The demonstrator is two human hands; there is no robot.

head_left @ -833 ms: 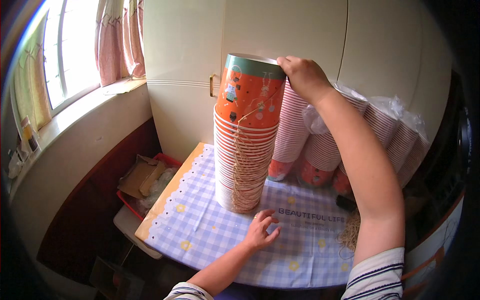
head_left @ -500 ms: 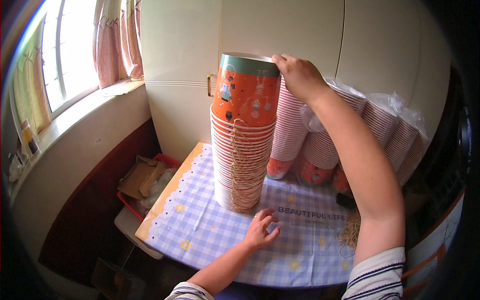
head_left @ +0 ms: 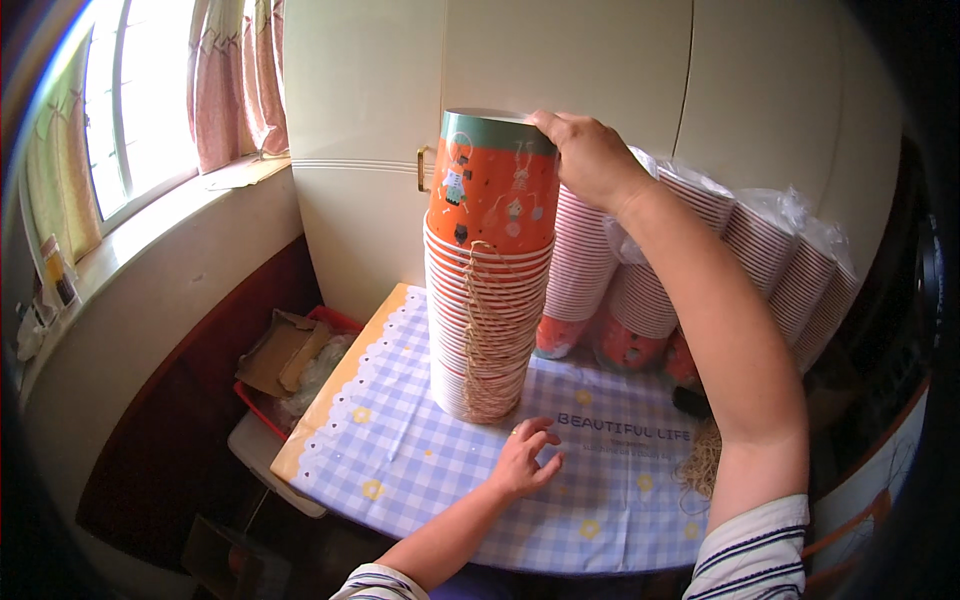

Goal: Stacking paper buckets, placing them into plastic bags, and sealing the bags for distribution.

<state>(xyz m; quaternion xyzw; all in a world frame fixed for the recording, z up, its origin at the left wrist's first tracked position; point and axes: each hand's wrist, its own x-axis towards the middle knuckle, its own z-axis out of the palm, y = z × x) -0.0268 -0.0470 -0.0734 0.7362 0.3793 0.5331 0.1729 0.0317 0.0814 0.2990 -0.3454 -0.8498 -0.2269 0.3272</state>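
Observation:
A tall stack of nested paper buckets [head_left: 488,330] with white rims stands on the table in front of me, bottoms up by the look of it. Orange and green with small printed figures, the topmost paper bucket [head_left: 490,190] shows most of its wall. Twine handles [head_left: 490,370] hang down the near side of the stack. My right hand [head_left: 592,160] grips the top bucket at its upper right edge, some fingers hidden. By the foot of the stack, my left hand [head_left: 524,460] is open and holds nothing, fingers apart and slightly bent over the tablecloth.
Behind on the right stand more bucket stacks [head_left: 640,300], some in clear plastic. A twine bundle [head_left: 700,465] lies at the right of the checked tablecloth [head_left: 400,460]. A red crate [head_left: 262,408] with cardboard sits left of the table, below the window. A cabinet [head_left: 560,60] stands behind.
My right hand has shifted slightly left over the top bucket's edge. My left hand and the stack have hardly moved.

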